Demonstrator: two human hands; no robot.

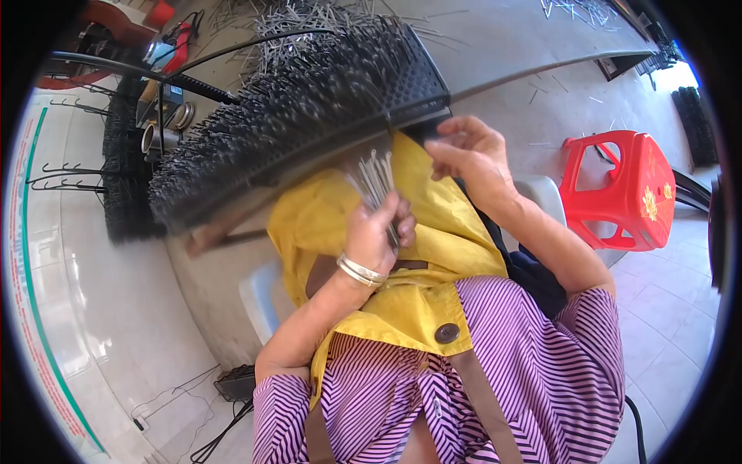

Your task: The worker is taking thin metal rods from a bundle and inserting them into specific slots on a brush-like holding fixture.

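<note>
My left hand (375, 232), with bracelets at the wrist, is closed around a bundle of thin metal rods (376, 176) above my yellow apron (448, 220). Their silvery upper ends stick up out of the fist. Further right, my right hand (478, 157) is raised by the corner of a black perforated rack (421, 73). Its fingers are loosely bent and stand apart from the thumb, with nothing visible between them. Dense rows of dark thin rods (286, 100) stand upright in the rack, their hooked or looped tips upward. The rack's left part is blurred.
Behind the rack lies a heap of loose silvery rods (301, 35). A red plastic stool (653, 189) stands at the right. Black hooked racks (127, 162) and a metal cup (158, 139) are at the left. A black bar (209, 93) crosses the upper left. More rods lie scattered at the far right.
</note>
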